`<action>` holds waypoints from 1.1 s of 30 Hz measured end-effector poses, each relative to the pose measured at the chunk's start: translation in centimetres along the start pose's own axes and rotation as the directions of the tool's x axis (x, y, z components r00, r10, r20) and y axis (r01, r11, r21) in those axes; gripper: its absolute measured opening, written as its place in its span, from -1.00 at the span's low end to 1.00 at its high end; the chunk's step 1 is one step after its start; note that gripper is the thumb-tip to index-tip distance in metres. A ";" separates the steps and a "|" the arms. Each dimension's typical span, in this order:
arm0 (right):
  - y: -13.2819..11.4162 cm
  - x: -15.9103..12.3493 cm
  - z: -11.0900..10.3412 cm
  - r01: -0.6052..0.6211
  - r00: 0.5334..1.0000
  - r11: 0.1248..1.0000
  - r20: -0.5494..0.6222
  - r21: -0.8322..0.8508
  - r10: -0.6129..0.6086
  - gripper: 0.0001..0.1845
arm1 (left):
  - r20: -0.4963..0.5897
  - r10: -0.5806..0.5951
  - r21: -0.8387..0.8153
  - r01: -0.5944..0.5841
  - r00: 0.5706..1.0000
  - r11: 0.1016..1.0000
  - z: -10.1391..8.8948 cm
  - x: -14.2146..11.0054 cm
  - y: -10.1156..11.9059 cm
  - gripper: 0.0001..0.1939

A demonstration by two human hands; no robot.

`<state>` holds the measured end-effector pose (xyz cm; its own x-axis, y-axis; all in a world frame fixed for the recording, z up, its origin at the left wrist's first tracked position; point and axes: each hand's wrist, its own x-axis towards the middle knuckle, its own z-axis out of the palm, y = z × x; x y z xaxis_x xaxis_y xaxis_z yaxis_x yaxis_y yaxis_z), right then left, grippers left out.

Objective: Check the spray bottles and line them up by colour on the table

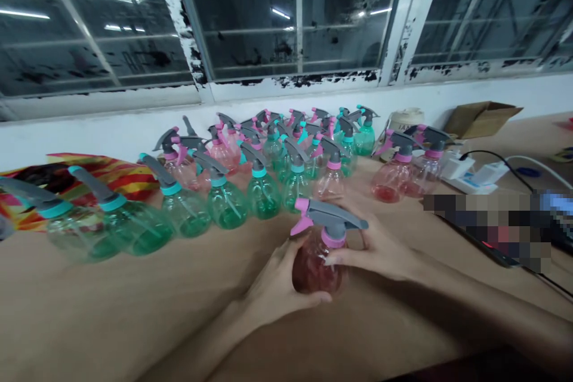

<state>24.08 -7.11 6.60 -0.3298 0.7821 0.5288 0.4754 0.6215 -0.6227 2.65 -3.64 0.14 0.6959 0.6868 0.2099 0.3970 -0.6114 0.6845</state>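
The person's left hand [280, 280] and right hand [382, 250] shared one grip, closed around a pink-collared spray bottle [317, 262] near the front of the table [111, 316]. The left palm wrapped its lower body, while the right thumb pressed just below the collar. Its grey trigger head was already seated on the neck; whether it was fully tightened, or whether the base touched the wood, could not be told.

Ahead stood many other bottles with trigger heads in place: a front row of turquoise-collared spray bottles [227, 209] holding green liquid, a mixed cluster [221, 155] behind, and two pink-collared bottles [394, 176] at the right. By that look, much was done, and the bottle in hand had not yet been set down.
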 end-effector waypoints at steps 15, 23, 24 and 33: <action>0.3 2.8 2.0 -0.077 0.997 0.891 0.011 0.446 0.081 -0.66 | 0.151 0.046 0.329 -0.094 0.988 0.939 -1.6 0.5 0.3 -0.09; 3.2 2.9 1.1 -0.269 0.942 0.903 -0.106 0.334 0.319 -0.85 | 0.193 0.000 0.522 -0.103 0.981 0.846 -0.5 0.1 -1.0 -0.26; 3.4 2.8 1.1 -0.274 0.940 0.903 -0.105 0.332 0.324 -0.86 | 0.186 0.004 0.528 -0.103 0.983 0.843 -0.4 0.1 -1.1 -0.28; 2.5 3.5 1.1 -0.189 0.970 0.893 -0.064 0.408 0.234 -0.80 | 0.159 0.027 0.510 -0.105 0.987 0.854 -0.5 0.1 -1.3 -0.39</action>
<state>23.25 -2.78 6.21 -0.1563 0.9013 0.4040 0.1544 0.4263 -0.8913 1.88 -2.59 -0.45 0.7924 0.5991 0.1148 0.5709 -0.7947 0.2064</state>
